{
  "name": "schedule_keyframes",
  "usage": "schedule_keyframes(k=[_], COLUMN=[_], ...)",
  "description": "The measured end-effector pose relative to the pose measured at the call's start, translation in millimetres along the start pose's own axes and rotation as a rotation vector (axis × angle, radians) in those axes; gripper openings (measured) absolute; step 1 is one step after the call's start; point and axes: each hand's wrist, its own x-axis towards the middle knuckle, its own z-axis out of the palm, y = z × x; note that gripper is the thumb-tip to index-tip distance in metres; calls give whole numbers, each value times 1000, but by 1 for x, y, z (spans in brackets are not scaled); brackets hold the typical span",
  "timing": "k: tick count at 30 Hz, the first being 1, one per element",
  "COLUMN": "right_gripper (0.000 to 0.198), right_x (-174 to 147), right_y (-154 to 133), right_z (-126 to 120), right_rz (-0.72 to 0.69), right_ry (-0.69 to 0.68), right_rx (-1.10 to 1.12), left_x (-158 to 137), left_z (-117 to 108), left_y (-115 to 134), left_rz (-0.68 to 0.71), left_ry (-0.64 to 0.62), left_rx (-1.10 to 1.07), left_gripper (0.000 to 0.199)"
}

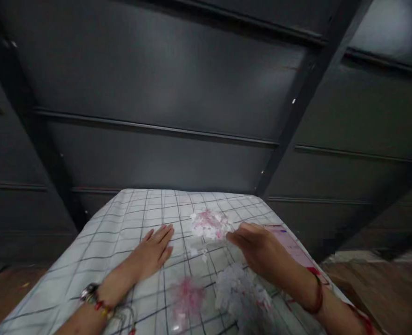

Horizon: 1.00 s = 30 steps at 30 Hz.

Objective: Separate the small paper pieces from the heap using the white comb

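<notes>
While your right hand (258, 249) hovers just beside the far heap of paper scraps (211, 224), its fingers are drawn together and point toward that heap; you cannot tell from this blurred view whether a scrap is pinched between them. That heap, pink and white, lies near the far end of the table (87, 246), roughly on its middle line, with a few loose bits scattered on the near side of it. Your left hand (155, 253) lies flat to the left of the heap, palm down, fingers spread and straight, holding nothing, resting on the white grid-lined cloth that covers the table. Nearer to you than the heap sits a second, paler pile of scraps (242, 295), partly under your right forearm, and to the left of that pile shows a blurred pink patch (188, 298). To the right of the far heap, past your right hand, a pink sheet (291, 246) lies along the table's edge. Beyond the heap stands a dark panelled wall (178, 93).
</notes>
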Motion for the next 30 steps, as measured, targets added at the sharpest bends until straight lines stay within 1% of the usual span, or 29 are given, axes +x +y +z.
schedule_keyframes(k=[3,4,7,10,12,13,16,18,21,25,27,30], right_gripper=[28,25,18,19,21,21,24,27,28,23,21,23], right_x=[14,18,23,16,6,1,-11,-13,-9,-1,-5,-17], right_y=[-5,-7,-8,-2,6,10,22,25,23,16,15,20], right_z=[10,13,20,16,7,2,-9,-9,1,12,9,-2], right_rz=[-9,-31,-60,-46,-55,-51,-17,7,24,-36,-51,-66], right_ry=[-46,-64,-109,-106,-80,-90,-60,-43,-31,-64,-77,-68], right_rx=[-18,-14,4,11,28,37,54,82,108,28,-9,-23], left_x=[2,2,3,3,2,2,1,1,2,3,3,3], left_z=[5,7,12,13,11,10,7,6,8,12,13,12], left_y=[-6,-8,-11,-12,-10,-9,-7,-8,-12,-17,-18,-17], left_rz=[8,12,20,30,30,27,15,13,22,37,42,38], left_ry=[36,49,85,108,106,100,78,78,92,111,116,111], left_rx=[-11,-15,-30,-66,-79,-79,-64,-62,-70,-61,-50,-30], left_gripper=[54,54,53,53,53,53,53,53,53,52,51,51])
